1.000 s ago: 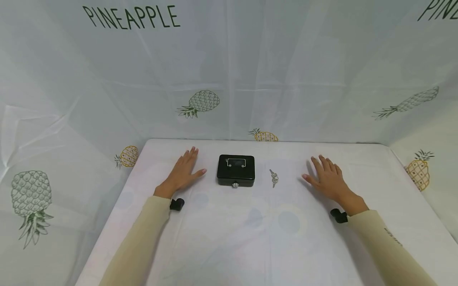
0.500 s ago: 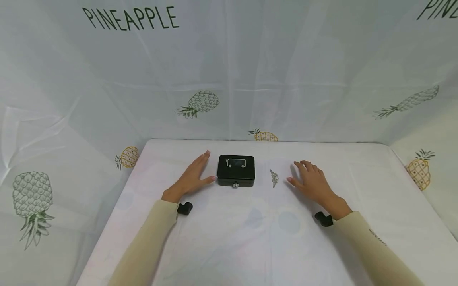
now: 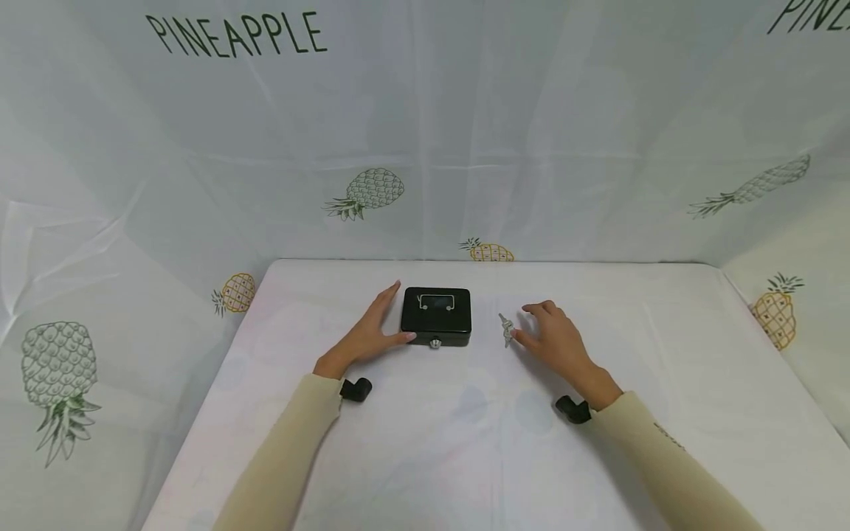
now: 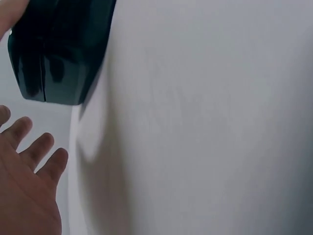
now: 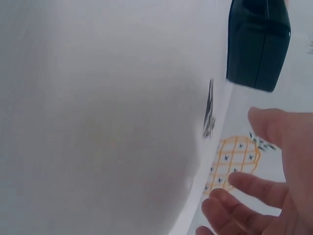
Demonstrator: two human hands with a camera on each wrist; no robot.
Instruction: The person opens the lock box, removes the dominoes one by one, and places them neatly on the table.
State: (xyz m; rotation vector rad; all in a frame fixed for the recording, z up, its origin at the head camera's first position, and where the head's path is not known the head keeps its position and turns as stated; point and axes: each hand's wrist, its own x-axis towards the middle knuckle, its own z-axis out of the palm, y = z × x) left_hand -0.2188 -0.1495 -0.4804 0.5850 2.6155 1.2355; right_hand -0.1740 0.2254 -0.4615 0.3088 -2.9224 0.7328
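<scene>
A black cash box with a wire handle on its lid and a round lock in front sits on the table, lid down. My left hand is at its left side, fingers straight and apart from the box in the left wrist view. The thumb overlaps the box's front left corner; whether it touches, I cannot tell. To the right of the box lies a small bunch of silver keys. Beside them hovers my right hand, fingers loosely bent and holding nothing, thumb tip close to the keys.
The table has a white cover. Behind it and at its sides hangs a pale curtain printed with pineapples and lettering. A black wrist camera sits on the left wrist, another camera on the right.
My left hand has moved right, up to the cash box. My right hand has moved left to the keys, its fingers bending more. Box and keys lie where they were.
</scene>
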